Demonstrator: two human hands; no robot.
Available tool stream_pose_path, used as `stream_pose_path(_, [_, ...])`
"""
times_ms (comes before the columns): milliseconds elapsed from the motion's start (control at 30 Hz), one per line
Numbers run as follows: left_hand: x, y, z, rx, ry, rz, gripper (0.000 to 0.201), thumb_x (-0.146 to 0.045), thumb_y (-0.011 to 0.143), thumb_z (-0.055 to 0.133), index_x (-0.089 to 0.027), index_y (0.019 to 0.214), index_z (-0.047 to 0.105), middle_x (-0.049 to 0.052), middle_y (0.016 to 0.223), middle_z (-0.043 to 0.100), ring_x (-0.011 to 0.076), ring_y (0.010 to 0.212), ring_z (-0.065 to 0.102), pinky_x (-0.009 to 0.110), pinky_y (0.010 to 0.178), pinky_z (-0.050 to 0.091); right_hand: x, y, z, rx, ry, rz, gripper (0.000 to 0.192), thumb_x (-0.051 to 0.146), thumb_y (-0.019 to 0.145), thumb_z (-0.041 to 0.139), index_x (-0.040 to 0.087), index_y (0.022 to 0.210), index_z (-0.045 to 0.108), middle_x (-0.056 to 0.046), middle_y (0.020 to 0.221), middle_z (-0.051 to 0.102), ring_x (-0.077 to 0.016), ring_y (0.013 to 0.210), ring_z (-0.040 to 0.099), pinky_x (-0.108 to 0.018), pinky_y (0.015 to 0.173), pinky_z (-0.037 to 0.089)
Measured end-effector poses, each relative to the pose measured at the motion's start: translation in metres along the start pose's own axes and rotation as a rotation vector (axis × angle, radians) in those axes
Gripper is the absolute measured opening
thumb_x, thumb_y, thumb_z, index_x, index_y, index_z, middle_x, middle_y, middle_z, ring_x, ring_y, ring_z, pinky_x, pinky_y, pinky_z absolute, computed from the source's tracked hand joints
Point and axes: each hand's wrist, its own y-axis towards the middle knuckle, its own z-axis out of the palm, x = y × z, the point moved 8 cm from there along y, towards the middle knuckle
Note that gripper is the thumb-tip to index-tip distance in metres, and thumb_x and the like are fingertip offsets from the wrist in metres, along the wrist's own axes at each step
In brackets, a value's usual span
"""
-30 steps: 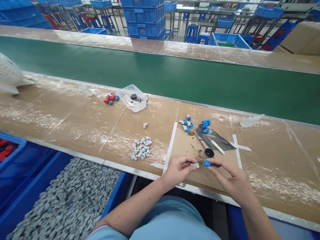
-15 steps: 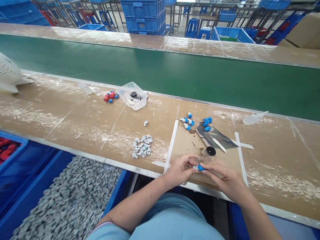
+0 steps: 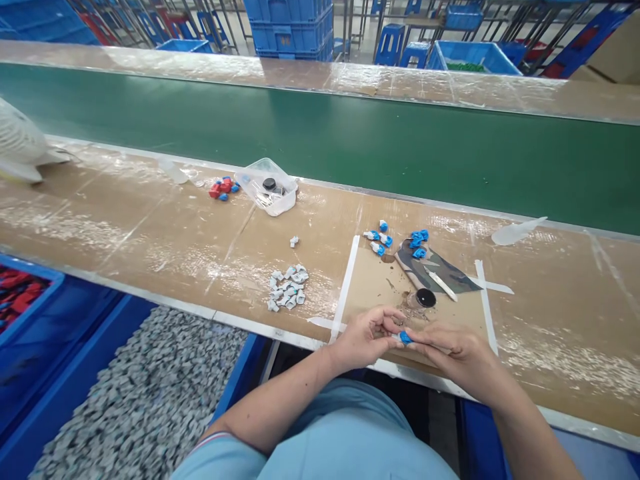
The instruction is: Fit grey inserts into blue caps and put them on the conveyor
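Item: small blue part (image 3: 405,337), pinched between our left hand (image 3: 367,335) and right hand (image 3: 453,350) at the bench's near edge. A second before, grey and blue pieces were apart; now we had pressed them together, fingers closed, apparently mating. Clear tub (image 3: 267,185) held a black cap; blue bin (image 3: 125,393) below held grey parts.
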Motion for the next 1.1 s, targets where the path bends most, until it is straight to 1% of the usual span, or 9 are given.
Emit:
stream_pose_path(167, [0.004,0.000,-0.004,-0.067,-0.102,-0.058,0.038,-0.025,0.066,0.077,-0.015,0.099,0.061,0.002,0.079,0.065,0.0133,0.077,0.063,0.025,0.077,0.049,-0.007,-0.001,0.000,-0.104,0.071,0.091,0.016,0.029,0.084,0.060,0.030,0.089,0.075,-0.001,0.076,0.074,-0.0158,0.064,0.069,-0.024,0.055,0.057])
stream_pose_path(333, [0.007,0.005,-0.003,-0.076,-0.263,-0.149,0.048,-0.032,0.058,0.083,-0.015,0.096,0.059,0.001,0.076,0.066,0.0118,0.072,0.064,0.026,0.076,0.049,-0.016,-0.009,0.004,-0.202,0.098,0.163,0.016,0.028,0.080,0.063,0.026,0.091,0.075,-0.003,0.085,0.074,-0.0175,0.073,0.071,-0.026,0.065,0.060])
stream_pose_path(500, [0.004,0.007,-0.006,-0.143,-0.294,-0.235,0.054,-0.034,0.052,0.086,-0.014,0.095,0.059,-0.003,0.070,0.063,0.0078,0.064,0.060,0.020,0.067,0.046,-0.020,-0.012,0.005,-0.210,0.114,0.171,0.022,0.027,0.082,0.061,0.027,0.101,0.072,-0.002,0.093,0.074,-0.0170,0.080,0.070,-0.027,0.075,0.059])
stream_pose_path(700, [0.006,0.009,-0.004,-0.093,-0.289,-0.302,0.059,-0.038,0.047,0.088,-0.012,0.092,0.061,-0.001,0.071,0.062,0.0072,0.063,0.058,0.021,0.065,0.046,-0.022,-0.013,0.009,-0.247,0.107,0.150,0.020,0.028,0.084,0.059,0.026,0.099,0.073,-0.002,0.088,0.074,-0.0160,0.077,0.070,-0.025,0.071,0.059])
stream_pose_path(833, [0.009,0.009,-0.003,-0.078,-0.256,-0.279,0.055,-0.036,0.052,0.086,-0.013,0.095,0.061,0.000,0.074,0.063,0.0087,0.067,0.059,0.023,0.069,0.047,-0.022,-0.012,0.011,-0.235,0.089,0.150,0.021,0.030,0.085,0.058,0.025,0.099,0.073,-0.003,0.090,0.074,-0.0159,0.079,0.070,-0.025,0.073,0.058])
stream_pose_path(900, [0.006,0.012,-0.008,-0.082,-0.179,-0.224,0.047,-0.033,0.060,0.082,-0.013,0.096,0.061,0.002,0.077,0.064,0.0103,0.071,0.060,0.025,0.073,0.048,-0.025,-0.017,0.008,-0.246,0.068,0.159,0.024,0.032,0.084,0.058,0.024,0.103,0.072,-0.003,0.095,0.073,-0.0166,0.083,0.070,-0.026,0.078,0.058])
stream_pose_path(967, [-0.005,0.020,-0.022,-0.130,0.005,-0.131,0.034,-0.027,0.068,0.076,-0.013,0.095,0.061,0.004,0.082,0.065,0.0125,0.075,0.062,0.027,0.075,0.049,-0.033,-0.029,0.001,-0.292,0.048,0.197,0.031,0.034,0.083,0.059,0.024,0.111,0.068,-0.003,0.098,0.073,-0.0165,0.084,0.070,-0.027,0.080,0.057])
stream_pose_path(1033, [-0.025,0.032,-0.043,-0.230,0.266,-0.002,0.023,-0.021,0.074,0.068,-0.014,0.095,0.062,0.006,0.088,0.066,0.0149,0.081,0.062,0.029,0.078,0.049,-0.047,-0.049,-0.009,-0.373,0.017,0.262,0.035,0.036,0.082,0.060,0.023,0.114,0.066,-0.003,0.098,0.073,-0.0159,0.081,0.070,-0.026,0.080,0.057])
stream_pose_path(1100, [-0.049,0.047,-0.063,-0.333,0.538,0.124,0.020,-0.014,0.076,0.062,-0.016,0.096,0.062,0.007,0.093,0.066,0.0172,0.086,0.062,0.031,0.081,0.049,-0.063,-0.073,-0.021,-0.465,-0.031,0.332,0.032,0.038,0.081,0.061,0.023,0.109,0.069,-0.003,0.096,0.073,-0.0162,0.080,0.070,-0.025,0.079,0.057])
